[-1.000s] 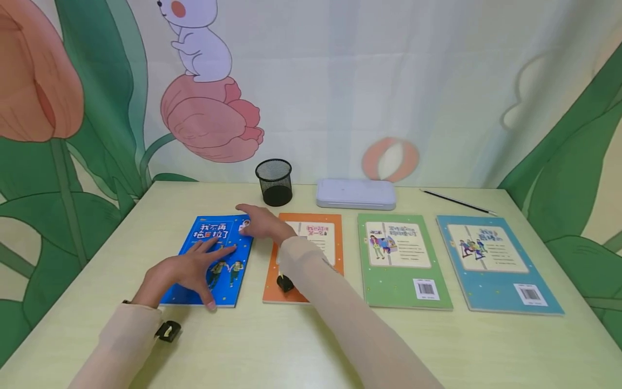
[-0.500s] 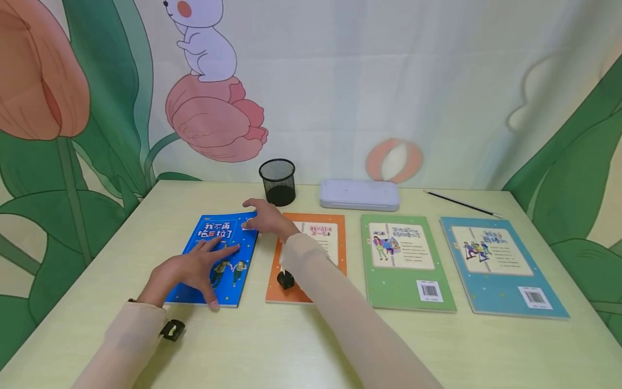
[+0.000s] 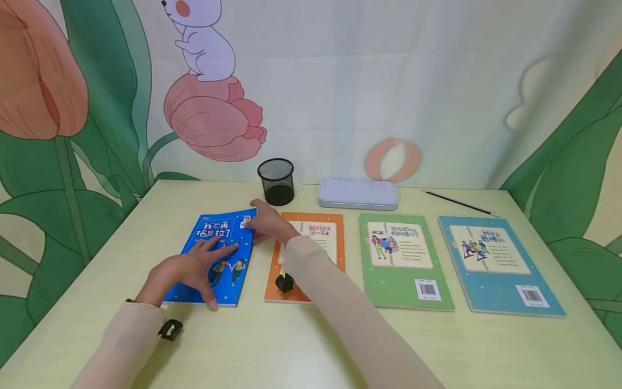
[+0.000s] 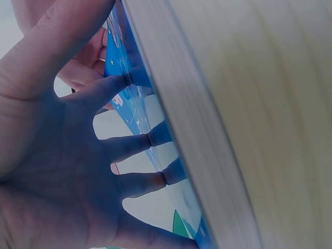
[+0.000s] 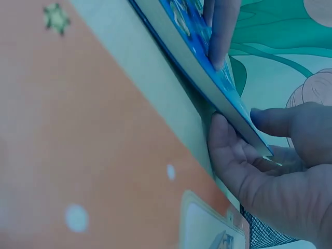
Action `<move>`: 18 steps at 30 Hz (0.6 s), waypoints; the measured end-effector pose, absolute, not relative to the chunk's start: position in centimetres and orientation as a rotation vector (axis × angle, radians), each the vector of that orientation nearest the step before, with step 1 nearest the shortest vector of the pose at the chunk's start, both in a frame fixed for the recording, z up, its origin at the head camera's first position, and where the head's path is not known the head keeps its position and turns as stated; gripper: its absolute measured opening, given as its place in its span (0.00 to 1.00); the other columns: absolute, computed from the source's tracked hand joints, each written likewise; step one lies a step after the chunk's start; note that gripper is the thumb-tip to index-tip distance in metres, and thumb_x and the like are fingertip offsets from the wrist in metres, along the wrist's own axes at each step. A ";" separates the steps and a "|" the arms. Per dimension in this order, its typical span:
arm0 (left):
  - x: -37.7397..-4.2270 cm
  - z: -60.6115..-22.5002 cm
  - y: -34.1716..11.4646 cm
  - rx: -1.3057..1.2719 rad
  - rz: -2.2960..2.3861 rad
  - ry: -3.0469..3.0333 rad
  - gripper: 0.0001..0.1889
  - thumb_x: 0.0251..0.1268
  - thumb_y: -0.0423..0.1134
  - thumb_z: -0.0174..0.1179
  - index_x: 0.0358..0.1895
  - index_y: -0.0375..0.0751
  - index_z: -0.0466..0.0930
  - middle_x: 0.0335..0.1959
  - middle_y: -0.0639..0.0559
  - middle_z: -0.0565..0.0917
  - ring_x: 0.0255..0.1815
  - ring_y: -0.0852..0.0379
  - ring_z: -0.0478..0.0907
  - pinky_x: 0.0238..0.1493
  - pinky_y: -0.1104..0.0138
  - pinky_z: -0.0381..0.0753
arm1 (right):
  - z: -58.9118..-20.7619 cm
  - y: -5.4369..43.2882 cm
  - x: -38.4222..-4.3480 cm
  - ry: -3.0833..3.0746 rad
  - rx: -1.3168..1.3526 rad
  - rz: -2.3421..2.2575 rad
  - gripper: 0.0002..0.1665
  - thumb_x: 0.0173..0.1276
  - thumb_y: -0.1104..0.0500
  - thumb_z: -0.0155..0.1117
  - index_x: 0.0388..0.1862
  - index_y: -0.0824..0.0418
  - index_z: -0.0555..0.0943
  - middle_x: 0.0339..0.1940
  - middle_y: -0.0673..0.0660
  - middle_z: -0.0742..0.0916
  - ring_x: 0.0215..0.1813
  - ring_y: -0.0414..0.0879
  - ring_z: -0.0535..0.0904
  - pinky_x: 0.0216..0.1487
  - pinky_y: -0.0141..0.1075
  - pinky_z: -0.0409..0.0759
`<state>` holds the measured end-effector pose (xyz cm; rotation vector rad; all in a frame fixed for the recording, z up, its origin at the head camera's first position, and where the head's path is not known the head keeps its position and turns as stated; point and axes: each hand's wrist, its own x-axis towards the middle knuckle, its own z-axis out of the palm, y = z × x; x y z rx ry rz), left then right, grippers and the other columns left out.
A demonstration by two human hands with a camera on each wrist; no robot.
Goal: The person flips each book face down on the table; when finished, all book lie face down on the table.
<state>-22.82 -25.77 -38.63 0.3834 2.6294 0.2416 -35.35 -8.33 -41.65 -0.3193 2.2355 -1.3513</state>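
A blue book (image 3: 234,289) with a cartoon cover lies at the left, its far right corner raised off the table. My left hand (image 3: 182,273) rests on the cover with fingers spread. In the left wrist view, its straight fingertips touch the glossy cover beside the page edge (image 4: 179,119). At the raised corner, my right hand (image 3: 269,220) pinches the book. The right wrist view puts the thumb (image 5: 275,122) over the cover and the curled fingers (image 5: 223,140) under it. Partly hidden below my right forearm is an orange book (image 3: 335,232).
To the right lie a green book (image 3: 398,286) and a teal book (image 3: 491,294), back covers up. Along the far side stand a black mesh pen cup (image 3: 277,189), a pale lilac pencil case (image 3: 358,194) and a dark pencil (image 3: 459,203). A printed curtain (image 3: 316,97) hangs behind the table.
My right hand's fingers have slipped under the blue book's far right corner and taken hold, and that corner has risen. The left hand stays on the cover.
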 end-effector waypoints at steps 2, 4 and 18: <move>-22.9 -38.6 -25.8 0.385 0.241 2.627 0.66 0.32 0.61 0.80 0.80 0.48 0.51 0.79 0.26 0.43 0.76 0.17 0.39 0.61 0.22 0.57 | -41.5 -8.2 -35.3 2.153 -0.289 -1.393 0.37 0.75 0.60 0.60 0.78 0.53 0.58 0.51 0.66 0.83 0.35 0.54 0.87 0.35 0.42 0.88; -22.9 -38.6 -25.7 0.385 0.245 2.623 0.67 0.33 0.61 0.80 0.80 0.48 0.51 0.79 0.26 0.42 0.76 0.17 0.38 0.61 0.21 0.57 | -41.4 -8.1 -35.2 2.085 -0.266 -1.422 0.36 0.75 0.61 0.59 0.77 0.53 0.57 0.44 0.66 0.85 0.33 0.55 0.88 0.33 0.42 0.88; -23.1 -38.0 -26.2 0.391 0.320 2.591 0.64 0.39 0.57 0.80 0.81 0.50 0.48 0.80 0.28 0.43 0.78 0.22 0.37 0.62 0.23 0.58 | -41.5 -8.1 -34.5 2.113 -0.211 -1.512 0.35 0.72 0.62 0.64 0.72 0.50 0.61 0.44 0.65 0.83 0.28 0.53 0.86 0.31 0.39 0.87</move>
